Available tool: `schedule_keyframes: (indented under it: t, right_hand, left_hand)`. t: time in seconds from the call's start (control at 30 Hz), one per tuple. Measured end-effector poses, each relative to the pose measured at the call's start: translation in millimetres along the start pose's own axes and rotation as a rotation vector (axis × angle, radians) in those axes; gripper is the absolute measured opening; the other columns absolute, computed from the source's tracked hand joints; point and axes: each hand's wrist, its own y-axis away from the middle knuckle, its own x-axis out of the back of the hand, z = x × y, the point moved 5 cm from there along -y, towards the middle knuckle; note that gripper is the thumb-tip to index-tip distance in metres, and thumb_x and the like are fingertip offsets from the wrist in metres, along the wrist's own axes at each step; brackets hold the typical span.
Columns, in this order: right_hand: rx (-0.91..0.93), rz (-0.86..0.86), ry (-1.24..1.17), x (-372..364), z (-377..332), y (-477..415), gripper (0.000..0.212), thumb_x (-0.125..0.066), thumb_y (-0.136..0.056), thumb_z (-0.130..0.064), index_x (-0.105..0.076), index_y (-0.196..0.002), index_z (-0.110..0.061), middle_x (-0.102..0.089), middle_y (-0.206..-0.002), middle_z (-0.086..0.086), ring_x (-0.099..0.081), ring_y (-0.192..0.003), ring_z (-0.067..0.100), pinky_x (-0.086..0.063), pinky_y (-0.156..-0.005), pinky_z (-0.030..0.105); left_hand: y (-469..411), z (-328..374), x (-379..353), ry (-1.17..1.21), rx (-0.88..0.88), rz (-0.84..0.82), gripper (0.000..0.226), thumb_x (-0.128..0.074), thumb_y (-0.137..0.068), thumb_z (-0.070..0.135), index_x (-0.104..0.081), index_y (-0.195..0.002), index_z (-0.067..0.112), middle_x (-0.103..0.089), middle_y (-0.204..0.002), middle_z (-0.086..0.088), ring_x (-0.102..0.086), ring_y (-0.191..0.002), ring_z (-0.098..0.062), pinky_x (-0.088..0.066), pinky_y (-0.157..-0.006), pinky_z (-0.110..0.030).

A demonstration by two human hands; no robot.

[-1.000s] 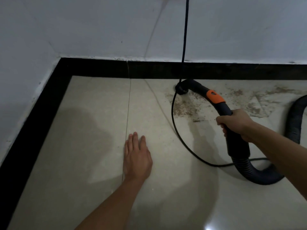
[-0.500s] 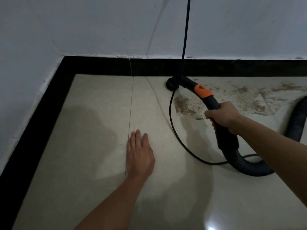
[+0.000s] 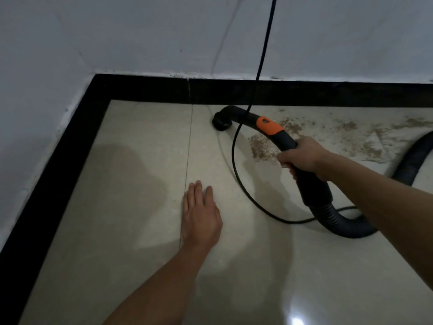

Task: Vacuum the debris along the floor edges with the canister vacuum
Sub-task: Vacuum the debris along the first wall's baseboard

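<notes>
My right hand grips the black vacuum hose handle, just below its orange band. The nozzle presses on the pale floor tile close to the black skirting, left of the brown debris that spreads rightward along the wall. The ribbed hose loops behind my wrist and off to the right. My left hand lies flat on the tile, palm down, holding nothing. The canister itself is out of view.
A black power cord hangs down the white wall, crosses the handle and curves over the floor toward the hose. The black skirting also runs down the left side, forming a corner at the far left.
The nozzle has slid leftward along the skirting, off the debris patch. My right hand followed it. My left hand has stayed flat on the tile.
</notes>
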Motion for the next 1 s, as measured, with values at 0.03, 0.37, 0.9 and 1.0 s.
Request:
schedule_keyframes:
  t: [0.03,0.37,0.9,1.0]
  right_hand:
    - [-0.011,0.009,0.022,5.2,9.4,9.0,0.013,-0.07,-0.076,-0.006,-0.06,-0.081,-0.001,-0.058,-0.049,0.006,-0.053,-0.037,0.019,-0.05,-0.045,0.028]
    - [-0.01,-0.076,0.182,20.7,74.7,97.1,0.01,-0.07,-0.076,-0.009,-0.061,-0.08,-0.006,-0.058,-0.044,0.001,-0.053,-0.037,0.017,-0.045,-0.042,0.024]
    - [-0.051,-0.013,0.243,51.5,146.2,168.5,0.014,-0.071,-0.074,-0.006,-0.058,-0.073,-0.01,-0.055,-0.04,0.001,-0.048,-0.035,0.015,-0.041,-0.038,0.024]
    - [-0.127,0.069,0.152,69.4,175.9,179.2,0.012,-0.071,-0.076,-0.004,-0.059,-0.075,-0.002,-0.057,-0.044,0.007,-0.051,-0.038,0.02,-0.045,-0.042,0.029]
  left_hand:
    - [0.1,-0.4,0.7,0.003,-0.001,0.004,0.047,-0.049,-0.091,0.016,-0.051,-0.136,0.005,-0.04,-0.147,-0.022,-0.033,-0.139,-0.037,-0.025,-0.116,-0.047]
    - [12.3,-13.4,5.7,0.008,-0.056,-0.028,0.045,-0.041,-0.099,0.021,-0.046,-0.14,0.006,-0.036,-0.151,-0.019,-0.028,-0.142,-0.033,-0.018,-0.117,-0.043]
    - [40.6,-56.1,19.5,-0.027,-0.011,0.035,0.057,-0.027,-0.093,0.032,-0.057,-0.129,0.001,-0.049,-0.139,-0.026,-0.043,-0.131,-0.04,-0.034,-0.108,-0.05]
    - [39.8,-51.7,19.6,-0.024,-0.001,0.032,0.053,-0.033,-0.093,0.03,-0.056,-0.129,-0.001,-0.047,-0.139,-0.027,-0.041,-0.132,-0.041,-0.032,-0.109,-0.052]
